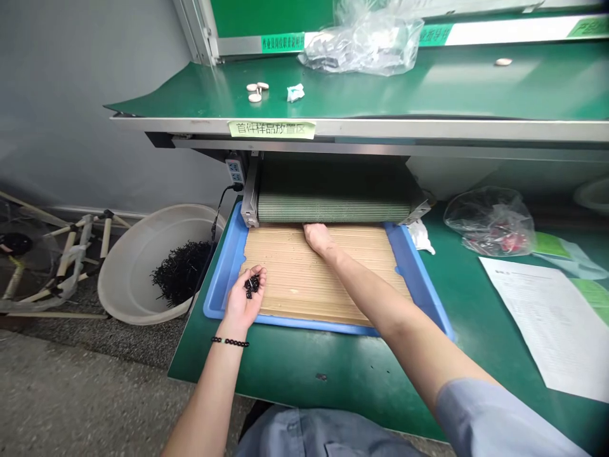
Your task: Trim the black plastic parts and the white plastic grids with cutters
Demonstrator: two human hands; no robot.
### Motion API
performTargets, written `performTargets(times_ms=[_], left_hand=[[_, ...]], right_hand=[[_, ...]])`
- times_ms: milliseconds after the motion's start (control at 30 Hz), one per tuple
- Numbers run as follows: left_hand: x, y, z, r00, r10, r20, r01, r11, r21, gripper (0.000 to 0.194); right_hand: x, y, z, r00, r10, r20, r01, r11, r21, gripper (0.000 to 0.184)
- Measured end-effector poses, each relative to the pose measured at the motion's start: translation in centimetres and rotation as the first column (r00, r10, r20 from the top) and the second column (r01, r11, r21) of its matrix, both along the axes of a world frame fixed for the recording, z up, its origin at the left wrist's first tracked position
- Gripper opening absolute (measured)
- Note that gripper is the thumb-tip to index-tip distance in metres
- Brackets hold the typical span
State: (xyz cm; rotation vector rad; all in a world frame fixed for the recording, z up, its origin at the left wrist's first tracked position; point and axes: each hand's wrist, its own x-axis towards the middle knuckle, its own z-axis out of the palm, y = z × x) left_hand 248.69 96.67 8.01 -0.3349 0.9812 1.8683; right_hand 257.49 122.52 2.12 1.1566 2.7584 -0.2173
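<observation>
My left hand (243, 298) is cupped palm up over the left edge of a blue tray (223, 273), holding a small pile of black parts (252, 285). A tan ribbed board (309, 279) lies in the tray. My right hand (318, 236) reaches across the board to its far edge, right at the mouth of a green conveyor belt (333, 206). Its fingers are curled down against the board; what they hold, if anything, is hidden. A dark bead bracelet (230, 342) circles my left wrist.
A white basin (137, 266) with black scraps stands on the floor at left. On the green bench lie a printed sheet (547, 317) and a clear bag (490, 219) of parts. The upper shelf (428, 82) carries a plastic bag, small white discs (257, 91) and a yellow label (271, 129).
</observation>
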Motion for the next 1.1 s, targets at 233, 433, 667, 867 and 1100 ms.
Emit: performTargets(times_ms=[233,433,667,867,1100], left_hand=[[0.1,0.0,-0.4,1.000,0.010,-0.002,-0.010,1.000,-0.005,0.019],[0.1,-0.2,-0.5,0.999,0.032,0.023,-0.032,0.999,0.028,0.017],[0.1,-0.2,-1.0,0.996,0.067,0.058,-0.071,0.995,0.074,0.015],[-0.4,0.3,-1.7,0.984,0.119,0.134,-0.130,0.988,0.078,0.020],[-1.2,-0.8,-1.2,0.977,0.102,0.186,-0.131,0.980,0.147,0.020]], right_hand=[[0.9,-0.5,-0.5,0.998,-0.020,-0.053,0.022,0.999,0.040,0.041],[0.5,-0.1,-0.5,0.997,-0.032,-0.067,0.036,0.998,0.059,0.034],[1.6,-6.0,2.6,0.979,0.014,-0.205,0.019,0.987,0.160,0.033],[0.9,-16.1,5.3,0.720,0.323,-0.614,-0.405,0.914,0.005,0.028],[-2.7,-8.3,1.8,0.973,0.001,-0.232,0.035,0.988,0.151,0.042]])
